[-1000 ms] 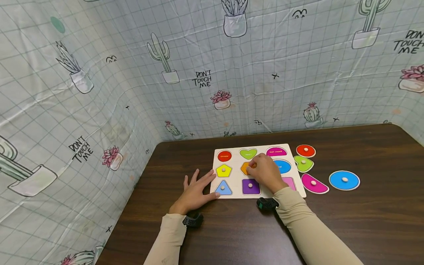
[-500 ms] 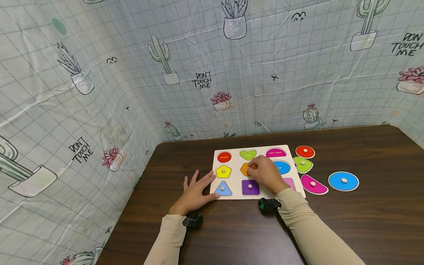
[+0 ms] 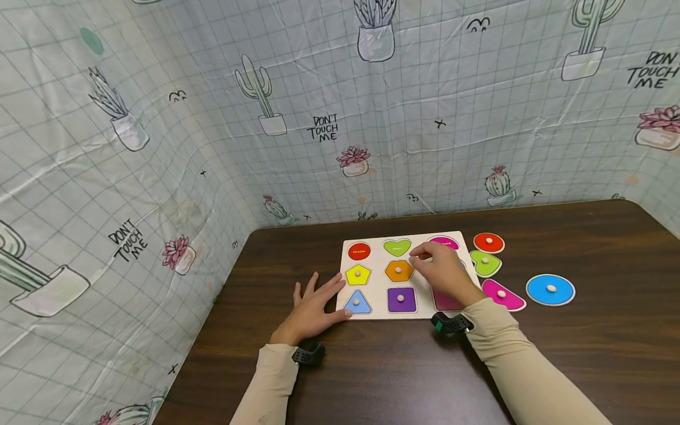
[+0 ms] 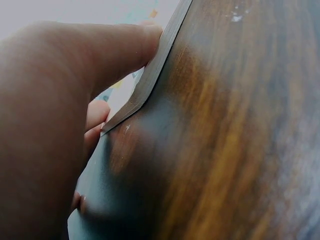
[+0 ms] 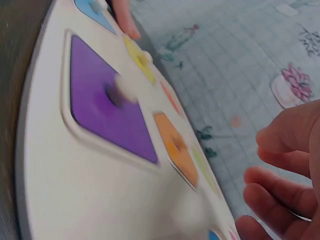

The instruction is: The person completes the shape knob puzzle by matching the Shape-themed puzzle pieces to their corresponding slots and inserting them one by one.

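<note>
A white shape puzzle board lies on the table. My left hand rests spread at its left edge; in the left wrist view the thumb touches the board's edge. My right hand hovers over the board's right side, fingers loosely bent, holding nothing. Just left of its fingertips, the orange hexagon sits in its slot. Knobbed yellow pentagon, blue triangle and purple square pieces also sit in slots. My right hand partly covers the half-round, oval and pink slots.
Loose knobbed pieces lie right of the board: a red circle, a green heart, a magenta half round and a blue oval. A cactus-print cloth hangs behind and left of the brown table.
My right hand has let go of the orange hexagon's knob and moved right, baring the hexagon in its slot. The left hand has stayed in place.
</note>
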